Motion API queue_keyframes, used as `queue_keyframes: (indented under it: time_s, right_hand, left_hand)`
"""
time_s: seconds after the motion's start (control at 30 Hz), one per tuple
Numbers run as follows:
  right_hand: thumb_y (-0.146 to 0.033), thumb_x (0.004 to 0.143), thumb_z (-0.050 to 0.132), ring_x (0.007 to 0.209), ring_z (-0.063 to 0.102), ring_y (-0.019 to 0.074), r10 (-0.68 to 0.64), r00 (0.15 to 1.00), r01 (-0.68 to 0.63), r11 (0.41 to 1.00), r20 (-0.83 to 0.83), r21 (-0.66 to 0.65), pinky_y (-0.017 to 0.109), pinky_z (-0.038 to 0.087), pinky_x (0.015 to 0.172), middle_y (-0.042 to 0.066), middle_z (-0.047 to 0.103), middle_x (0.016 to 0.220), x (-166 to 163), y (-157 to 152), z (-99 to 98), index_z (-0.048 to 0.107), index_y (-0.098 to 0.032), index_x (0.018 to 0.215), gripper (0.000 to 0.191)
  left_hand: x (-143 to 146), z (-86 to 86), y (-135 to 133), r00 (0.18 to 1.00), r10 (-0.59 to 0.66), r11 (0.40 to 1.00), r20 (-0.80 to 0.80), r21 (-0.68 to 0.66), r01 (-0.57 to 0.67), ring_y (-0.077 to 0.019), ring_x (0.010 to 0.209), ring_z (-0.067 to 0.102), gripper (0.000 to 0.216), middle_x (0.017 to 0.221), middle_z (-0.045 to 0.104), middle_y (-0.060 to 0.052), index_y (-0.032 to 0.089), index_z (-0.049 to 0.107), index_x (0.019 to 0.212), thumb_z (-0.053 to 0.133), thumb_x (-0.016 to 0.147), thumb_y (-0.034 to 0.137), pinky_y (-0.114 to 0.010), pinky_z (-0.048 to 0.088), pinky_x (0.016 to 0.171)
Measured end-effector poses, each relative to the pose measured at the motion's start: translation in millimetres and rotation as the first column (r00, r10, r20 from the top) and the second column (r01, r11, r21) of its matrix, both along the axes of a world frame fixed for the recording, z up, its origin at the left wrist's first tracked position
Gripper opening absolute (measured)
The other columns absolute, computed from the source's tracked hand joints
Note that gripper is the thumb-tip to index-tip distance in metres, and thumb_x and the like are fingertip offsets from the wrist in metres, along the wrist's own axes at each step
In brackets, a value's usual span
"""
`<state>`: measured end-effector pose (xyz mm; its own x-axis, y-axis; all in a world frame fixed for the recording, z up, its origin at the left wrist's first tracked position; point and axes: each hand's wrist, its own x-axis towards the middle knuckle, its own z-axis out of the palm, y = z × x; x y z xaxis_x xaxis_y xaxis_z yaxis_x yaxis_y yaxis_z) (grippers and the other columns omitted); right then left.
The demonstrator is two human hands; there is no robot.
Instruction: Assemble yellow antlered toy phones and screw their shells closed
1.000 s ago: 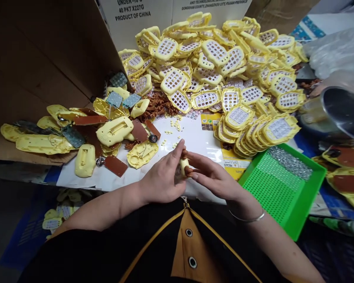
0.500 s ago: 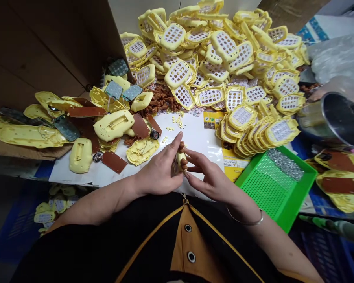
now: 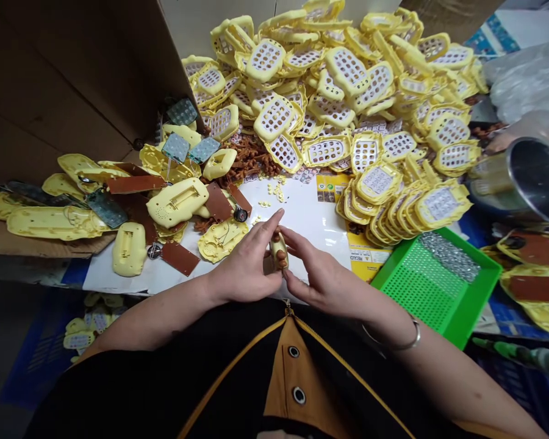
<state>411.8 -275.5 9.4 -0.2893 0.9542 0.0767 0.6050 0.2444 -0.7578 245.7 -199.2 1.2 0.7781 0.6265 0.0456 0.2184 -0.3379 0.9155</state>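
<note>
Between my two hands, close to my body, a small yellow plastic toy casing [image 3: 280, 249] stands on edge, with brown pieces along its rim. My left hand [image 3: 243, 263] is closed round its left side, thumb and finger pointing up. From the other side, the fingertips of my right hand [image 3: 321, 271] pinch the casing. Most of the face of the casing is hidden by my fingers. Left of my hands lies an open yellow half shell [image 3: 222, 239] with thin wires. Small yellow bits [image 3: 274, 190] are scattered on the white work surface [image 3: 304, 204] beyond.
A large heap of yellow shells with white keypads [image 3: 274, 119] fills the back. Neatly overlapped shells [image 3: 398, 204] lie right, beside a green tray [image 3: 421, 299] of small metal parts. Brown circuit boards [image 3: 180, 258] and a metal pot [image 3: 507, 177] flank the area. Cardboard [image 3: 73, 79] rises left.
The casing has turned slightly in my hands, and my right fingers have shifted inward, closer to my left hand. The view has shifted a little. Surrounding things lie as before.
</note>
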Motion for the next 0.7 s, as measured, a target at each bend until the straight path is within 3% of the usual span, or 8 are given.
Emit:
queue_keyframes:
  time_s: [0.13,0.3,0.53,0.7]
  right_hand:
    - [-0.017,0.091,0.039,0.140,0.036,0.0276,0.012,0.999,-0.014,0.997,0.036,0.069,0.052,0.044,0.108,0.024,0.030,0.151,-0.4,0.4,-0.7,0.004,-0.016,0.148,0.067]
    - [-0.020,0.092,0.042,0.141,0.034,0.0243,0.065,0.996,-0.066,0.998,-0.066,-0.018,0.050,0.045,0.108,0.015,0.031,0.153,7.3,1.6,-0.7,0.013,-0.024,0.147,0.063]
    - [-0.011,0.087,0.040,0.141,0.032,0.0312,-0.128,0.989,0.110,0.968,0.069,0.227,0.055,0.044,0.106,0.023,0.030,0.151,-16.8,-5.7,-17.8,0.002,-0.017,0.150,0.073]
    - [-0.010,0.090,0.037,0.128,0.051,0.0258,-0.173,0.985,0.169,0.963,0.000,0.208,0.048,0.051,0.100,0.019,0.047,0.141,-7.5,-7.3,-25.2,0.015,-0.021,0.148,0.063]
  left_hand:
    - [-0.7,0.3,2.0,1.000,0.025,0.999,0.016,-0.022,-0.024,-0.0280,0.128,0.043,0.092,0.143,0.038,-0.012,0.029,0.019,0.149,0.063,0.070,0.014,-0.042,0.049,0.098]
    - [-2.2,0.2,4.0,1.000,0.007,0.996,0.018,-0.087,-0.005,-0.0294,0.130,0.042,0.090,0.146,0.036,-0.012,0.028,0.019,0.150,0.063,0.072,0.014,-0.041,0.052,0.095]
    - [1.8,-2.6,-0.2,0.995,0.080,0.990,0.067,-0.119,-0.071,-0.0281,0.132,0.040,0.091,0.145,0.035,-0.011,0.032,0.015,0.150,0.060,0.074,0.009,-0.040,0.053,0.095]
    - [-12.9,-2.2,5.3,0.985,-0.150,0.975,0.082,-0.150,0.161,-0.0292,0.139,0.033,0.092,0.155,0.024,-0.009,0.038,0.008,0.150,0.062,0.079,0.016,-0.043,0.046,0.103]
